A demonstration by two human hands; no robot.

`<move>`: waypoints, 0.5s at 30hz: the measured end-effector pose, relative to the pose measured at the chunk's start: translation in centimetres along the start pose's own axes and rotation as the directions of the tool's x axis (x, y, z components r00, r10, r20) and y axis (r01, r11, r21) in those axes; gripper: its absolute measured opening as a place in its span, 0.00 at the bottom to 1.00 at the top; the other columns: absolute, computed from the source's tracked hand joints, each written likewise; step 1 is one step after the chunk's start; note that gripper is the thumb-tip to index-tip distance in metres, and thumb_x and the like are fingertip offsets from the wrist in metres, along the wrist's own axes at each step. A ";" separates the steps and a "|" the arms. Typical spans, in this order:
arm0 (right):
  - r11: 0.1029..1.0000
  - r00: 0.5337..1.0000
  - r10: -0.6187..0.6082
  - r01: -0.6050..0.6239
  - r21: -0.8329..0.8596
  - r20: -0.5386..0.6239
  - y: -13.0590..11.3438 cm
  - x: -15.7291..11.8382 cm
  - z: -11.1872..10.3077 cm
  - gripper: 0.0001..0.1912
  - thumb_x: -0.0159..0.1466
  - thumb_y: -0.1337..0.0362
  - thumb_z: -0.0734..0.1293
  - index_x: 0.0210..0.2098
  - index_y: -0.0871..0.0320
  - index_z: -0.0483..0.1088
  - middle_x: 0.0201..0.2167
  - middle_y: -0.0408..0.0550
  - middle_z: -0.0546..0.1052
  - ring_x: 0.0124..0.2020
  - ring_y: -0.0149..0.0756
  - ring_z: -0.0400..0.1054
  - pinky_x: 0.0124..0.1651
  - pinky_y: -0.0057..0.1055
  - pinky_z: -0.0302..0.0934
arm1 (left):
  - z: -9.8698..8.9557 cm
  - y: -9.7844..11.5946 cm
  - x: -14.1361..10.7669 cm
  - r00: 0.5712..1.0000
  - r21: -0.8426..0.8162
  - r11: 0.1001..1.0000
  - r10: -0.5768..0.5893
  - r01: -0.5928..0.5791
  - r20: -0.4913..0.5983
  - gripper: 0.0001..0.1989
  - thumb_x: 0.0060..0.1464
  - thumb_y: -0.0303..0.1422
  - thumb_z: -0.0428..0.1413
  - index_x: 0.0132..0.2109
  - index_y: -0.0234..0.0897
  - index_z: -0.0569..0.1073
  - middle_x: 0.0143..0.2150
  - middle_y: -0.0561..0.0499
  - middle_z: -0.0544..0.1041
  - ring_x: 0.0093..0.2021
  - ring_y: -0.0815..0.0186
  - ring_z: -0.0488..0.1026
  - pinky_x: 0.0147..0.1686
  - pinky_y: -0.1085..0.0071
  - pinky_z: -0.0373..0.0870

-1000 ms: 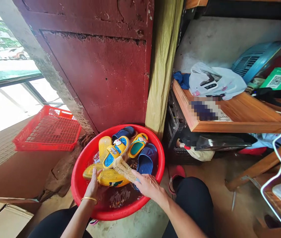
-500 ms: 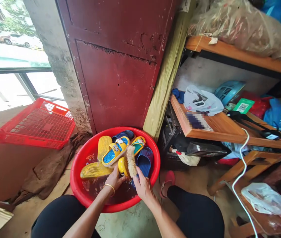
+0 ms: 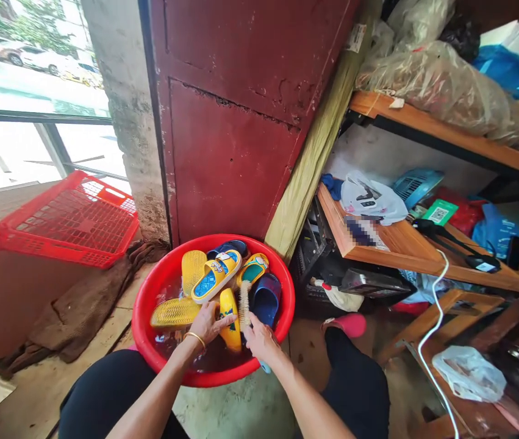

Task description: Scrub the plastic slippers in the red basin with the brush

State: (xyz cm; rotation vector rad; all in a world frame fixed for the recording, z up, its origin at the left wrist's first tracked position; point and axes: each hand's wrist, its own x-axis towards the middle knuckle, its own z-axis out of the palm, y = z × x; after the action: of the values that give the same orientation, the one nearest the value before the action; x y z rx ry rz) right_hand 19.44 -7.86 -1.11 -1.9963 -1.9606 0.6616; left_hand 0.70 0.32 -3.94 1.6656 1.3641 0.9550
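Note:
A red basin (image 3: 136, 323) of murky water stands between my knees, full of plastic slippers. My left hand (image 3: 208, 323) grips a yellow slipper (image 3: 229, 332), tilted on its edge and facing the brush. In my right hand (image 3: 260, 339) is a scrub brush (image 3: 244, 302) with pale bristles, held upright along the slipper's right side; its light blue handle end shows below the hand. Behind them lie a yellow and blue slipper (image 3: 204, 285), a yellow and green slipper (image 3: 250, 271) and a dark blue slipper (image 3: 266, 299). Yellow soles (image 3: 174, 313) point upward at the left.
A red plastic crate (image 3: 71, 219) sits at the left beside a brown cloth (image 3: 74, 317). Behind the basin is a dark red door (image 3: 236, 164). To the right stand a wooden shelf (image 3: 405, 244) with bags and a wooden chair (image 3: 451, 305), crossed by a white cable (image 3: 428, 332).
The yellow slipper in my left hand has turned and now shows its long side. The brush has moved slightly down and stands more upright. My right foot has shifted outward, and the view has shifted.

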 end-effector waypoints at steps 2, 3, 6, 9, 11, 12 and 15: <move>0.999 1.000 0.007 -0.006 -0.034 0.031 0.0 0.2 -0.2 0.25 0.73 0.57 0.56 0.67 0.49 0.59 0.46 0.50 0.81 0.44 0.40 0.76 0.45 0.31 0.66 | 0.9 -0.9 0.1 0.999 0.005 1.000 -0.027 0.027 0.035 0.28 0.32 0.56 0.67 0.29 0.43 0.66 0.28 0.52 0.71 0.33 0.57 0.71 0.39 0.61 0.68; 0.999 0.999 0.009 -0.007 -0.039 0.039 0.1 0.2 -0.2 0.25 0.72 0.58 0.56 0.68 0.49 0.59 0.48 0.50 0.81 0.46 0.41 0.76 0.46 0.32 0.65 | 1.4 -1.4 0.1 0.996 0.001 0.999 -0.050 0.050 0.072 0.29 0.32 0.57 0.67 0.30 0.43 0.65 0.27 0.54 0.70 0.31 0.58 0.70 0.37 0.62 0.68; 0.999 0.998 0.029 -0.028 -0.015 0.063 0.6 0.6 -0.2 0.25 0.70 0.60 0.57 0.66 0.49 0.60 0.47 0.51 0.81 0.47 0.44 0.77 0.47 0.34 0.66 | 2.6 -2.3 0.5 0.978 -0.056 0.987 -0.138 0.148 0.155 0.32 0.33 0.59 0.65 0.35 0.42 0.64 0.26 0.56 0.69 0.29 0.58 0.71 0.35 0.60 0.70; 0.999 0.997 0.037 -0.039 0.029 0.062 1.2 0.8 0.0 0.26 0.69 0.61 0.58 0.65 0.53 0.61 0.48 0.53 0.81 0.48 0.46 0.77 0.49 0.37 0.66 | 3.1 -1.9 1.1 0.970 -0.155 0.972 -0.145 0.177 0.197 0.36 0.35 0.59 0.65 0.44 0.37 0.68 0.38 0.46 0.77 0.44 0.50 0.76 0.44 0.56 0.74; 0.996 0.999 0.039 -0.041 0.074 0.029 1.5 0.9 0.1 0.27 0.68 0.61 0.59 0.67 0.56 0.59 0.52 0.55 0.79 0.51 0.47 0.75 0.52 0.39 0.66 | 3.0 -1.1 1.4 0.953 -0.177 0.965 -0.141 0.192 0.267 0.41 0.37 0.57 0.65 0.53 0.36 0.68 0.49 0.40 0.78 0.53 0.47 0.74 0.50 0.55 0.73; 0.994 0.999 0.044 -0.044 0.104 0.002 1.6 1.0 0.2 0.28 0.68 0.62 0.59 0.68 0.56 0.58 0.55 0.56 0.77 0.53 0.46 0.74 0.54 0.39 0.65 | 2.9 -0.8 1.6 0.939 -0.162 0.966 -0.144 0.202 0.313 0.44 0.36 0.56 0.66 0.57 0.35 0.67 0.53 0.39 0.77 0.55 0.46 0.74 0.52 0.54 0.73; 0.982 0.995 0.058 -0.043 0.186 -0.077 1.8 1.0 0.3 0.30 0.68 0.63 0.58 0.69 0.55 0.55 0.62 0.53 0.73 0.57 0.43 0.71 0.58 0.37 0.63 | 2.6 -0.6 1.8 0.912 -0.049 0.985 -0.136 0.168 0.388 0.51 0.33 0.52 0.68 0.63 0.35 0.65 0.56 0.38 0.76 0.56 0.43 0.73 0.56 0.53 0.71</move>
State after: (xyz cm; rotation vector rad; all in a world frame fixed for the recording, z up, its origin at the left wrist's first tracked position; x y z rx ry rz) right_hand 20.80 -6.98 -2.42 -1.9351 -1.7395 0.7315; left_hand 3.10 1.94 -5.42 1.5586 1.1521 0.5482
